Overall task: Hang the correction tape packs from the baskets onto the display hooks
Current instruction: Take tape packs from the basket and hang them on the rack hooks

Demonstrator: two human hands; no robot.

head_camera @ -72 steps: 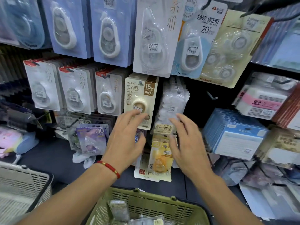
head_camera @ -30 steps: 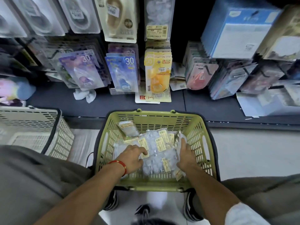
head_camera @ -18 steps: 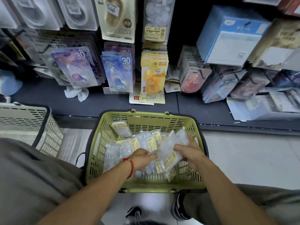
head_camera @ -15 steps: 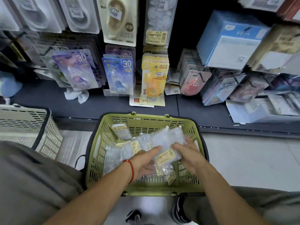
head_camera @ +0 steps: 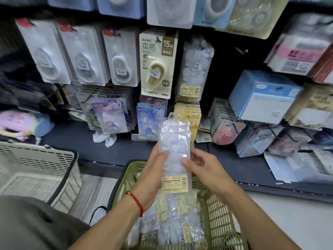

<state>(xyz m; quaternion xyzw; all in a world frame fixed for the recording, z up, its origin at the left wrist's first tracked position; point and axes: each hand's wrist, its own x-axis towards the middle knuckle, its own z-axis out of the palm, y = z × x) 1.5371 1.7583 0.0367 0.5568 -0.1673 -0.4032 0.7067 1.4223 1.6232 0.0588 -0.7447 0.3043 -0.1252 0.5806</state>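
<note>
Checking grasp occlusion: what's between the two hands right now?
Head view: a stack of clear correction tape packs, held upright. The left hand grips its left side, the right hand its right, above the green basket.

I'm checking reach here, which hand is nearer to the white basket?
Left. The left hand, gripping the clear pack, sits on the side toward the white basket; the right hand grips the pack's far side, farther from it.
</note>
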